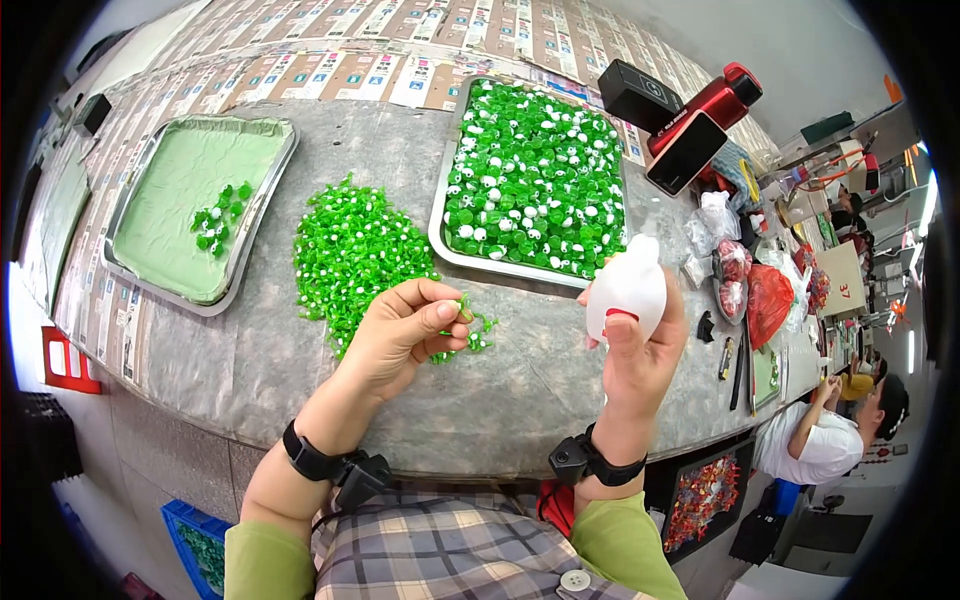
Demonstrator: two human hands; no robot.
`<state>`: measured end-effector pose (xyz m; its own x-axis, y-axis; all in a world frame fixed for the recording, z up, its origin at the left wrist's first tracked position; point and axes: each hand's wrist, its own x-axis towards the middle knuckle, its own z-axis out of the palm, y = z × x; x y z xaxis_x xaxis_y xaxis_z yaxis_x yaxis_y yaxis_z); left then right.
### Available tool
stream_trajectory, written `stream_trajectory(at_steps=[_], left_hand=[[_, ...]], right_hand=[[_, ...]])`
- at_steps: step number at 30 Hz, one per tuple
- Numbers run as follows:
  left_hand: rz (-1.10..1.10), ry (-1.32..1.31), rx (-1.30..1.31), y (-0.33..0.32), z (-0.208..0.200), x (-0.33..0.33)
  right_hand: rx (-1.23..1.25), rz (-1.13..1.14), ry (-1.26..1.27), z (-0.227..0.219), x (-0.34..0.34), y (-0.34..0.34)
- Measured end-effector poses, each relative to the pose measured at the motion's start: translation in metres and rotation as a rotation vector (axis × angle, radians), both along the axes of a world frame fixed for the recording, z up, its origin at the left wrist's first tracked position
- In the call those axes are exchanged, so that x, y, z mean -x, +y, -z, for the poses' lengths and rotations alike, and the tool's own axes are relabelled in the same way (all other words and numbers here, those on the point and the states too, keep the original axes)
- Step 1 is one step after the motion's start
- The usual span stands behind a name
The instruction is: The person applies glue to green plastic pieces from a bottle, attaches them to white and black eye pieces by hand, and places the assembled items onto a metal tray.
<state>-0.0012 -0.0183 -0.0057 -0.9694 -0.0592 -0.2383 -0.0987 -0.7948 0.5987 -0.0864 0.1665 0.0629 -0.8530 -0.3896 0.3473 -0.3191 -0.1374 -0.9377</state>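
Note:
My left hand [400, 335] is closed in a pinch on a small green plastic piece [465, 309], held above the grey-covered table. My right hand [640, 370] is wrapped round a white squeeze bottle [637, 282]; a bit of red shows by the thumb. Just beyond my left hand lies a heap of small green pieces with white bits [355, 250], some loose ones scattered beside my fingers. Behind both hands a metal tray [508, 270] is full of green pieces with white, dark-dotted balls like eyes.
At left, a tray lined in pale green [160, 200] holds several green-and-white pieces. A red bottle [705, 108], a phone [687, 152] and a black box [640, 95] stand at the back right. Bags and tools lie at right. Another person [820, 440] sits further right.

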Motion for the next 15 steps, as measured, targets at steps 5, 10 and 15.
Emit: stream_trajectory(at_steps=[5, 10, 15], left_hand=[[0.014, 0.022, -0.025, 0.001, -0.002, 0.000], [0.045, 0.043, -0.036, 0.001, 0.001, 0.001], [0.066, 0.035, -0.014, 0.002, -0.002, 0.001]], right_hand=[[0.121, 0.244, 0.113, -0.004, -0.011, -0.013], [0.113, 0.288, 0.305, 0.006, -0.010, -0.010], [-0.119, 0.254, 0.591, 0.011, -0.013, -0.006]])
